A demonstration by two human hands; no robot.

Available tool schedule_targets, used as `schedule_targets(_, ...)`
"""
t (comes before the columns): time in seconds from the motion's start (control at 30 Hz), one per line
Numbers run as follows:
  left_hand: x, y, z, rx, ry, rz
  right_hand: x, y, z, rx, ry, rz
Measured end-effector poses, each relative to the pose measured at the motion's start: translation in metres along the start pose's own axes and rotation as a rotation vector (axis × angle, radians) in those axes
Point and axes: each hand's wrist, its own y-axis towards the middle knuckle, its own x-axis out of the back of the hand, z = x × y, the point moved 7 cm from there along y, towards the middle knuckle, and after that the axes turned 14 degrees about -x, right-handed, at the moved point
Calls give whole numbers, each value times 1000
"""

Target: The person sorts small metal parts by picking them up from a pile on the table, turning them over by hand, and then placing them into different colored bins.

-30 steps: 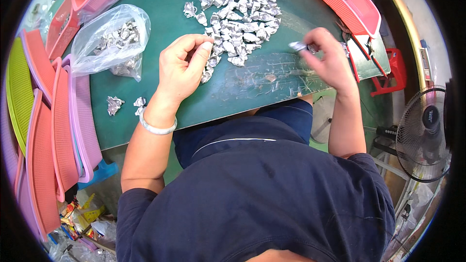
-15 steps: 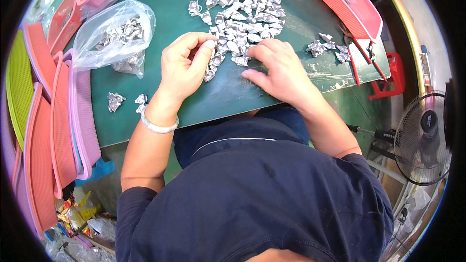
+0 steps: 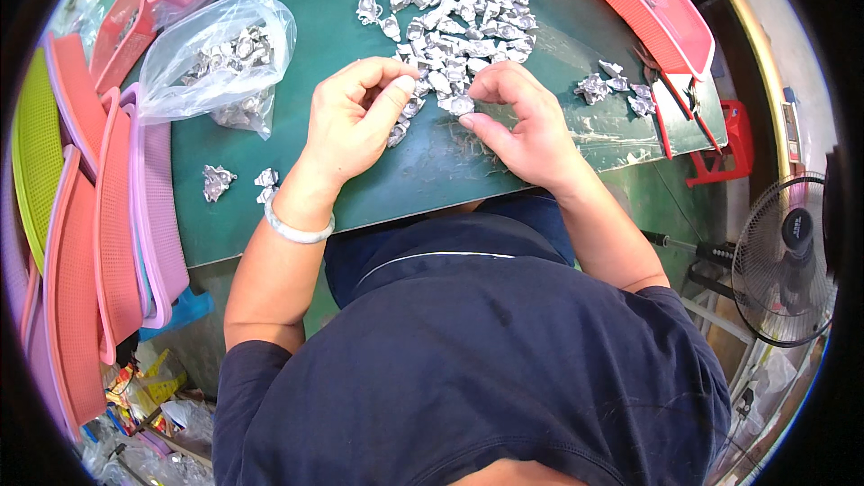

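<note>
A heap of small crumpled-looking silver metal pieces [image 3: 454,0] spreads over the green table [image 3: 360,193]. My left hand [image 3: 355,117], with a pale bangle [image 3: 297,229] at the wrist, is at the heap's near left edge. Its thumb and forefinger are pinched together; whatever is between them is hidden. At the heap's near end, my right hand [image 3: 526,126] has its thumb and forefinger closed at the edge of one silver metal piece [image 3: 456,105]. A few more pieces lie partly covered beside my left fingers.
A clear plastic bag [image 3: 225,63] of silver pieces stands at left, near two loose pieces [image 3: 218,182]. Stacked plastic baskets [image 3: 81,261] line the left side. At right are a pink basket [image 3: 648,13], several loose pieces, red-handled pliers [image 3: 670,108] and a fan [image 3: 783,256].
My right thumb and fingers have drawn together onto a silver piece at the heap's near end. My left hand keeps its pinch. The whole view has shifted slightly.
</note>
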Motion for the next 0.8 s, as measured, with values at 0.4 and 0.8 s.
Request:
schedule_targets(0.4,-17,-4,-1,172,-234,135,0,5,4,66,108,-41)
schedule_targets(0.8,-12,-4,10,316,-349,98,-4,12,19,115,119,-46)
